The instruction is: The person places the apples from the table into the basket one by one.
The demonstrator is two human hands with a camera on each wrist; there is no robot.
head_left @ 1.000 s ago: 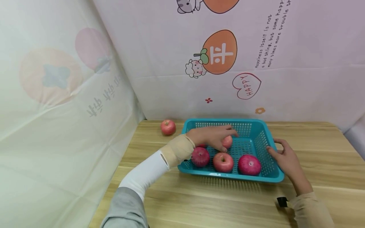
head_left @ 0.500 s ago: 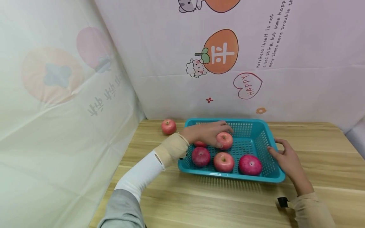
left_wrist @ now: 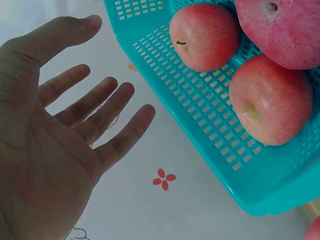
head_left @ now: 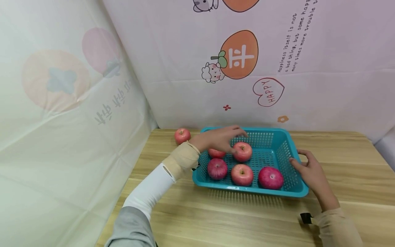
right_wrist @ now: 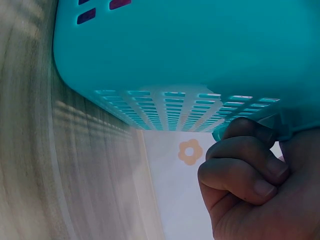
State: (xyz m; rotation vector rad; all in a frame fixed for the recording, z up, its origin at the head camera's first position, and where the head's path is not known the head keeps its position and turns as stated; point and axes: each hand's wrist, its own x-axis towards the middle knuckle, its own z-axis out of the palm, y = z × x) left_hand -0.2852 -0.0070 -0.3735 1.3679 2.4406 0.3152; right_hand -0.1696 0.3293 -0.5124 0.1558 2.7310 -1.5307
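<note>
A blue-green plastic basket [head_left: 251,192] with slotted walls stands on the wooden table, with several fruits inside. My left hand [head_left: 220,139] hovers over its back left part, fingers apart and gripping nothing; the left wrist view shows the palm and spread fingers. Just by its thumb sits a red apple [head_left: 242,152]. Another apple [head_left: 217,153] is partly hidden under this hand. In the front row are a dark magenta round fruit [head_left: 217,168], an apple [head_left: 242,175] and a second magenta fruit [head_left: 270,178]. My right hand [head_left: 311,173] holds the basket's right end, fingers curled at the handle, thumb over the rim.
A lone apple [head_left: 182,136] lies on the table [head_left: 216,219] left of the basket, close to the left forearm. Behind the table hangs a printed white cloth [head_left: 185,96], and a pale cloth [head_left: 61,144] hangs along the left side.
My left hand has let go of the apple in the back row, which now rests in the basket, and has drawn up and left. The right hand keeps its hold.
</note>
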